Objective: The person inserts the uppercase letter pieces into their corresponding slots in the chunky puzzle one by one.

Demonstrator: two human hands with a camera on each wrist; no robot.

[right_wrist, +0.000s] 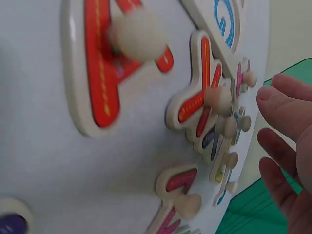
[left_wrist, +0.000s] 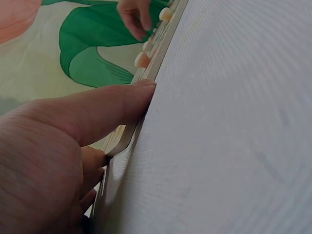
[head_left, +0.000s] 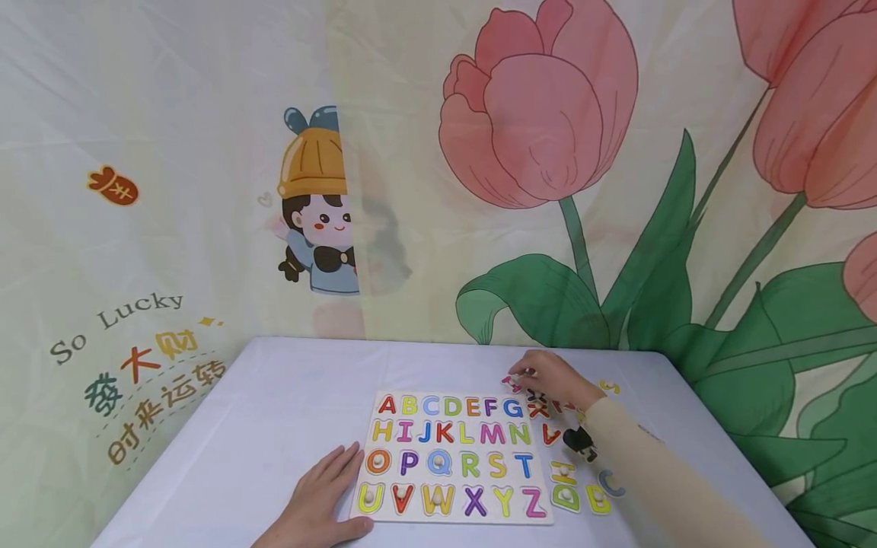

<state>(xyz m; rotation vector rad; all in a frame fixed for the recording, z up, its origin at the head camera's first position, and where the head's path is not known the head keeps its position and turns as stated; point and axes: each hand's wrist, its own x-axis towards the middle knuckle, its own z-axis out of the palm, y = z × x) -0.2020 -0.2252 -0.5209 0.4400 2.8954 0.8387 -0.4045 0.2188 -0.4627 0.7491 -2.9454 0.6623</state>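
Observation:
A wooden alphabet board (head_left: 510, 481) lies on the white table. Knobbed letters, including O (head_left: 378, 462), Q, U, V and W, sit in its lower rows. My left hand (head_left: 320, 496) rests at its lower left edge, fingers extended along the side. In the left wrist view the thumb (left_wrist: 109, 109) presses the board's edge. Above the board's upper right corner, my right hand (head_left: 558, 378) reaches over a pink letter piece (head_left: 510, 383). The right wrist view shows its loosely bent fingers (right_wrist: 287, 109) apart from that piece's wooden knob (right_wrist: 249, 79).
Loose knobbed letters lie right of the board, among them a red V (head_left: 550, 434), a yellow H (head_left: 564, 473), a green D (head_left: 566, 499) and a blue C (head_left: 611, 484). Some are partly hidden under the right forearm (head_left: 658, 464). A printed curtain (head_left: 411, 228) hangs behind the table.

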